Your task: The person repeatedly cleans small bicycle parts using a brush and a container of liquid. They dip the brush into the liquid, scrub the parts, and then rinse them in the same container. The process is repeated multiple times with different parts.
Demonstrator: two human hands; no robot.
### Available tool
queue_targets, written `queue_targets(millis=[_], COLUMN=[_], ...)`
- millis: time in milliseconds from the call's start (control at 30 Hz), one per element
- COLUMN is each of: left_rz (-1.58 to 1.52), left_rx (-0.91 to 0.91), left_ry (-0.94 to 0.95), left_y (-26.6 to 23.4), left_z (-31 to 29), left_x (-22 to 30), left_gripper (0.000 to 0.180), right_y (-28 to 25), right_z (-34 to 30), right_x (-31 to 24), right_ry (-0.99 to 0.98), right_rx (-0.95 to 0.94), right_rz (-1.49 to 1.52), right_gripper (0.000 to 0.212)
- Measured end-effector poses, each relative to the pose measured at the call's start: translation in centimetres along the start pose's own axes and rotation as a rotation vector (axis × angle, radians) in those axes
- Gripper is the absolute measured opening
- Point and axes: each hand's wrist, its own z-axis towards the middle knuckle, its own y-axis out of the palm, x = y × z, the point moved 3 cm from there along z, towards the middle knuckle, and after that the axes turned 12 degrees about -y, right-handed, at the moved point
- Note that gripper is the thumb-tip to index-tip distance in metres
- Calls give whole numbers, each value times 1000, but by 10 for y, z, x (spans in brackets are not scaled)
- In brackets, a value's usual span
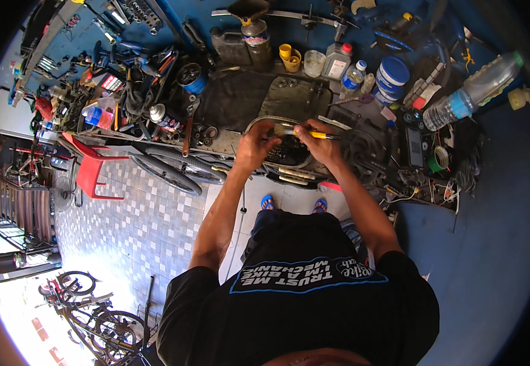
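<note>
My right hand (318, 145) is closed round a brush with a yellow handle (320, 135) whose dark end points right. Its pale bristle end reaches left to the fingers of my left hand (256, 146). Those fingers are curled together at the bristles, and whatever they pinch is too small to make out. Both hands are over an oval metal tray (308, 160) at the bench's front edge. Dark parts (289, 150) lie in the tray, partly covered by my hands.
A dark mat (231, 97) lies behind the tray. Bottles, a blue-and-white tub (390, 78) and a phone (414, 147) stand or lie to the right. Tools and a spray can (162, 116) crowd the left. Tyres (170, 171) and a red chair (94, 168) are below the bench.
</note>
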Motion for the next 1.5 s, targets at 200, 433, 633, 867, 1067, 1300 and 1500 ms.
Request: queue_targets(millis=[200,433,633,867,1067,1300,1500], left_rz=[28,-209,143,249,204,-425,-623], left_rx=[-23,-128,-146,-71,-63,-110,-244], left_ry=[-36,-48,-4,157,302,51,-258], left_y=[-3,4,3,8,11,9,7], left_z=[-1,13,24,20,18,30,30], left_x=[11,-12,-13,1,1,-41,-23], left_gripper=[47,47,44,44,40,51,46], right_y=[-14,-18,-6,2,-8,-21,-12], right_z=[-11,-5,3,13,27,3,-28], right_x=[8,-31,-33,-15,22,39,28], right_ry=[-226,-382,-741,-123,491,598,-242], right_rx=[-131,-167,-182,-66,-142,-74,-236], right_rz=[-338,-373,-501,-351,65,111,-431], right_gripper=[25,19,17,32,43,47,36])
